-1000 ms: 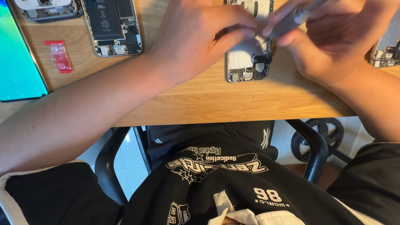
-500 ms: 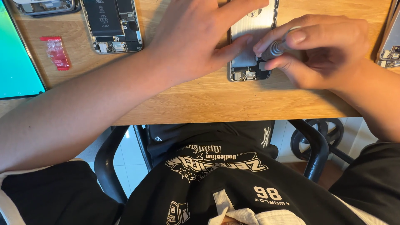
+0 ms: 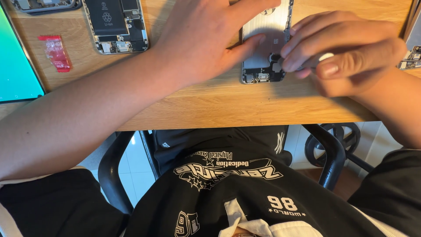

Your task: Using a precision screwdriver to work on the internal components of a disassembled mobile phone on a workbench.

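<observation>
An opened silver phone body [image 3: 263,41] lies on the wooden table [image 3: 219,107], with its small parts showing at the near end. My left hand [image 3: 206,39] lies across it, the thumb pressed on its back plate and the fingers over its far end, holding it down. My right hand [image 3: 346,50] is curled around a small grey tool [image 3: 325,57]. Most of the tool is hidden in the fingers, and its tip sits at the phone's lower right corner.
A second opened phone with a black battery [image 3: 115,24] lies at the back left, and a red packet [image 3: 55,52] is beside it. A lit teal screen [image 3: 15,57] fills the left edge. More phone parts [image 3: 412,52] sit at the right edge. Black chair arms [image 3: 329,151] stand below the table.
My right hand has come down with the tool from a raised, angled hold to the phone's lower end. My left hand has stayed on the phone.
</observation>
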